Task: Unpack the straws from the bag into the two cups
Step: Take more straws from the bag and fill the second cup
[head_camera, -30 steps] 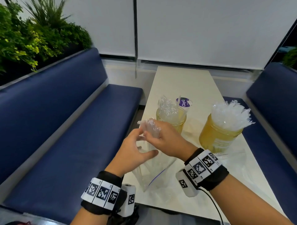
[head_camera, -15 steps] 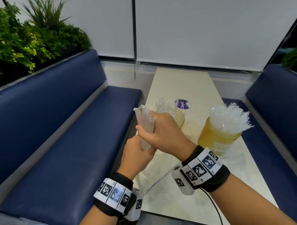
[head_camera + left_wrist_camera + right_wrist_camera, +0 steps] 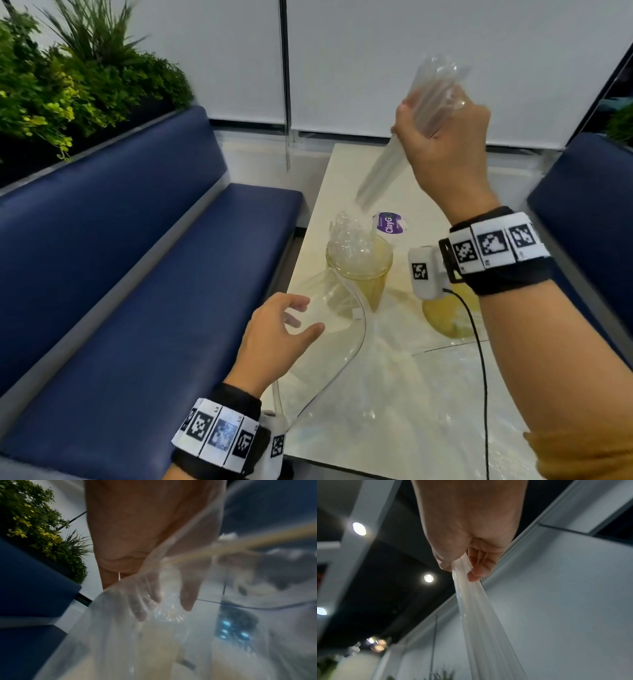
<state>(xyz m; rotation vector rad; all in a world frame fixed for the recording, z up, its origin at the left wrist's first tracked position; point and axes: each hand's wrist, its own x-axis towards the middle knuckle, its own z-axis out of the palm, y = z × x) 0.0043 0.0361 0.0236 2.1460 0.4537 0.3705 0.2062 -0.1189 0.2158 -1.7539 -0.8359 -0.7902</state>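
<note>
My right hand (image 3: pixel 442 116) is raised above the table and grips a bundle of clear wrapped straws (image 3: pixel 387 164) slanting down to the left. The bundle's lower end hangs just above the left yellow cup (image 3: pixel 359 274), which holds several wrapped straws (image 3: pixel 349 236). In the right wrist view the right hand (image 3: pixel 462 568) pinches the straws (image 3: pixel 479 608) in its curled fingers. My left hand (image 3: pixel 301 317) is spread at the mouth of the clear bag (image 3: pixel 335 342), fingers relaxed. The left wrist view shows those fingers (image 3: pixel 142 608) through the bag (image 3: pixel 120 635). My right wrist hides most of the right cup (image 3: pixel 448 318).
A lid with a purple label (image 3: pixel 390 222) leans behind the left cup. The narrow pale table (image 3: pixel 342 192) runs between two blue benches (image 3: pixel 137 274), (image 3: pixel 582 188). Green plants (image 3: pixel 68 85) stand behind the left bench. A black cable (image 3: pixel 479 342) hangs from my right wrist.
My right hand has lifted the straw bundle out of the bag, up and to the right above the left cup. My left hand has let go of the straws and dropped to the bag's mouth.
</note>
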